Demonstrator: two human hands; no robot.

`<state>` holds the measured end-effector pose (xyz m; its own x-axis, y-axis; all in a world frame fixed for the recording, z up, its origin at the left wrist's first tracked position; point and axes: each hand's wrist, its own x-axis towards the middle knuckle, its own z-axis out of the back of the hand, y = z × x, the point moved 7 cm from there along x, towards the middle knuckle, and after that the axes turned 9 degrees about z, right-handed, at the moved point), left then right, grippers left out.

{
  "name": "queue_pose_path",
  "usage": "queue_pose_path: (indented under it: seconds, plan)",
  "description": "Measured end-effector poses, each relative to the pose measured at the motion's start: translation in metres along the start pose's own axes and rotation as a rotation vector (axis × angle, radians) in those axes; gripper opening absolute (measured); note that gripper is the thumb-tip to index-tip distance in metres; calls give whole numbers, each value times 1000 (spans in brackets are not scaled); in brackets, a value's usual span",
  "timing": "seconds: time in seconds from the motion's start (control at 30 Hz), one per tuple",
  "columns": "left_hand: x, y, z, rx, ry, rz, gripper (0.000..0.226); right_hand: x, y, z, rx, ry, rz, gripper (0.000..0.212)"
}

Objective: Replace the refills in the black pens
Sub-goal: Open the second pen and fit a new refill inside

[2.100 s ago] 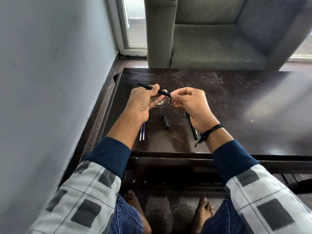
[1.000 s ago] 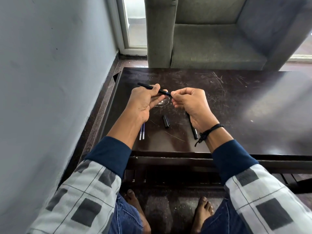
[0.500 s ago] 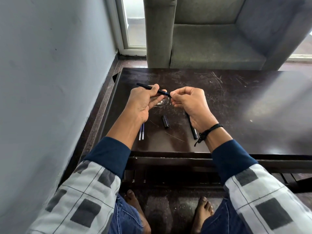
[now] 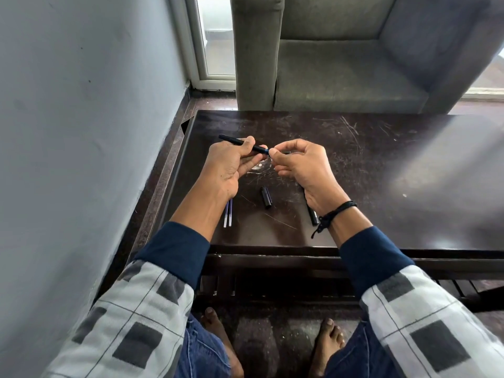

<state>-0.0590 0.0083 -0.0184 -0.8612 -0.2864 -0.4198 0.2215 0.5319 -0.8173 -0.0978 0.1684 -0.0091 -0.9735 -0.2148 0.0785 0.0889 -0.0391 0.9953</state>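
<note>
The left grip [image 4: 229, 165] is curled round a black pen [image 4: 231, 139], held above the desk [image 4: 381, 159] toward its far left corner. The pen lies nearly level, its long axis running left to right, and its free end points at that corner. The right grip [image 4: 302, 165] pinches the pen's other end. Two refills [image 4: 228, 214] lie side by side by the left edge, with a black cap [image 4: 266, 197] near them.
</note>
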Motion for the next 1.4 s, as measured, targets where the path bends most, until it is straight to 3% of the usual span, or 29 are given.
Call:
queue_pose_path:
  seconds: [0.1, 0.27, 0.47, 0.7, 0.87, 1.07, 1.27, 1.4]
  plan:
    - [-1, 0, 0, -5, -2, 2, 16, -1, -2, 1, 10, -14, -35, 21]
    - [-1, 1, -1, -11, -3, 4, 19, 2, -2, 3, -26, -13, -7, 6]
    - [-1, 0, -1, -11, 4, 0, 17, 3, -4, 2, -5, -9, -34, 19]
    - [1, 1, -1, 2, 7, 0, 10, 2, -2, 3, -45, -9, 7, 7]
    - [0, -1, 0, -1, 2, 0, 8, 1, -2, 0, -9, 1, -20, 20]
    - [0, 1, -1, 1, 7, 9, 8, 3, -4, 1, -30, 6, -6, 5]
    - [-1, 0, -1, -6, 4, 4, 9, 2, -2, 0, 0, 9, -24, 20]
    - [0, 2, -2, -4, 6, 13, 15, 1, -4, 0, -14, -2, -31, 13]
